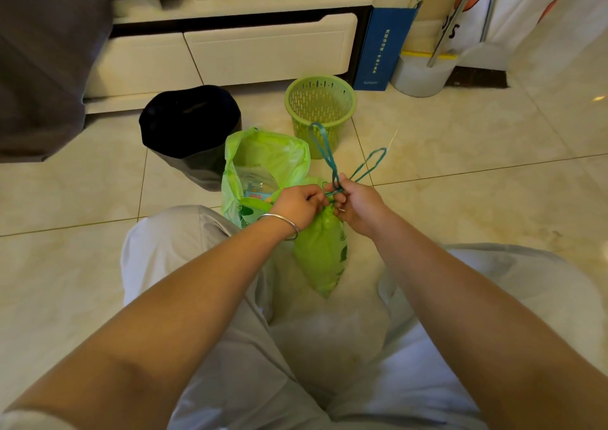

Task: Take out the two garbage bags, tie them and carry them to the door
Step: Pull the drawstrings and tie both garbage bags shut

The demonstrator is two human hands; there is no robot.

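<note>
A small green garbage bag (pixel 320 252) lies on the tiled floor between my knees, its neck gathered closed. My left hand (pixel 297 204) pinches the neck and the teal drawstring (pixel 332 166) at the knot. My right hand (pixel 357 202) grips the same drawstring, whose two loops stick up and to the right. A second green garbage bag (pixel 263 159) stands open just behind my left hand, with wrappers inside.
A green slotted basket (pixel 320 108) and a black-lined bin (pixel 190 130) stand on the floor behind the bags. A white drawer cabinet (pixel 263 51), a blue paper bag (pixel 385 51) and a white bucket (pixel 424 77) line the back. Grey fabric hangs at left.
</note>
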